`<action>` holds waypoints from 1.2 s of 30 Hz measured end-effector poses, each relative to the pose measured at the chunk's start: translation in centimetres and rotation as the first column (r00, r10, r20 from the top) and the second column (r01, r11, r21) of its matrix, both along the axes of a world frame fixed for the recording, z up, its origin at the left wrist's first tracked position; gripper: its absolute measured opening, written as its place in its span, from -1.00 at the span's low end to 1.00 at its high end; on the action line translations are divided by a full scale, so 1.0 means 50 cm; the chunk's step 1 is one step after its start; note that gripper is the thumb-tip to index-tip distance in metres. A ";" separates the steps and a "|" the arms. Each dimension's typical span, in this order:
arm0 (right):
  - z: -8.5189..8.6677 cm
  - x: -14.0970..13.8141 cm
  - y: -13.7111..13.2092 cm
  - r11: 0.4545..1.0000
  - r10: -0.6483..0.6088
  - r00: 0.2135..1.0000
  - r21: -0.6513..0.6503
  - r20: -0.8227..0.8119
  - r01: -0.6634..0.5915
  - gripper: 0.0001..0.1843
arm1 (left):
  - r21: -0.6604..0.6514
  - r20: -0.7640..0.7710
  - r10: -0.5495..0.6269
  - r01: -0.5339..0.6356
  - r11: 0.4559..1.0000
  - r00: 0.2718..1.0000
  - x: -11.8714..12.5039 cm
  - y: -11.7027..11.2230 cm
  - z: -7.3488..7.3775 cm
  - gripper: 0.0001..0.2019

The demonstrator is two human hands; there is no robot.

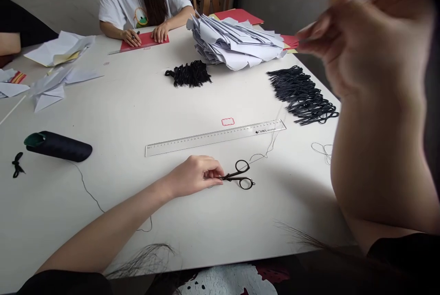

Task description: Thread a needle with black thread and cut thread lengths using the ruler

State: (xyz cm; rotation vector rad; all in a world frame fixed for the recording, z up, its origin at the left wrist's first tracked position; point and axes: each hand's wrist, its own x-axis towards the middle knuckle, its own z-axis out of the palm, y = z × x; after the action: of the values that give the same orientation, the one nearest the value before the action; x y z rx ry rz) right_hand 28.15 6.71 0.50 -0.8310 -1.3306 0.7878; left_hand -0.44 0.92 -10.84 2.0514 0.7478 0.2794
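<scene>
My left hand [197,176] rests on the white table with its fingers closed around the blade end of small dark scissors [237,177]. The two finger loops of the scissors point right, and the blades are hidden in my fingers. My right hand [367,34] is raised high at the upper right, blurred, with thumb and fingers pinched together; what they hold, if anything, is not clear. A thin dark thread [264,154] curls past the scissors to the right end of a clear ruler [216,138]. A dark thread spool [62,146] lies at the left, its thread trailing toward my left forearm.
Dark looped thread bundles [302,93] lie at the right, with a black tassel pile [189,74] farther back. Behind stands a stack of white paper [237,40]. Across the table, a person [144,11] has both hands on red paper [147,40]. Folded papers [58,75] lie left.
</scene>
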 end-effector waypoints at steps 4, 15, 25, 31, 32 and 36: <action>-0.032 -0.063 0.010 0.991 0.137 0.990 -0.011 0.037 -0.137 -0.73 | -0.058 0.042 -0.005 0.007 0.998 0.999 0.003 0.001 -0.006 -0.93; -0.059 -0.157 -0.051 0.919 0.227 0.743 0.115 0.629 -0.378 -0.89 | -0.416 0.384 0.498 -0.336 0.845 0.777 -0.009 0.036 0.092 -0.56; -0.093 -0.147 -0.002 0.919 0.353 0.934 -0.204 0.044 -0.338 -0.78 | -0.398 0.190 0.678 -0.576 0.714 0.710 -0.056 0.067 0.155 -0.68; -0.111 -0.031 0.100 0.941 0.180 0.927 -0.216 -0.330 -0.260 -0.81 | -0.203 0.243 0.712 -0.683 0.701 0.659 -0.120 0.106 0.187 -0.77; -0.107 -0.010 0.110 0.934 0.185 0.917 -0.226 -0.352 -0.276 -0.79 | -0.153 0.224 0.703 -0.688 0.709 0.675 -0.131 0.111 0.191 -0.77; -0.064 0.044 0.109 0.963 0.120 0.888 -0.167 -0.444 -0.214 -0.72 | -0.031 0.083 0.673 -0.673 0.739 0.735 -0.175 0.120 0.214 -0.81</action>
State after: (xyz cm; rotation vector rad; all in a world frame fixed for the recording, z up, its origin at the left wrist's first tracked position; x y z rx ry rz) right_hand 30.37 12.15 -2.67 -0.6585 -0.9381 1.1928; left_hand -9.18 6.94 -0.12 1.6728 1.4259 0.7772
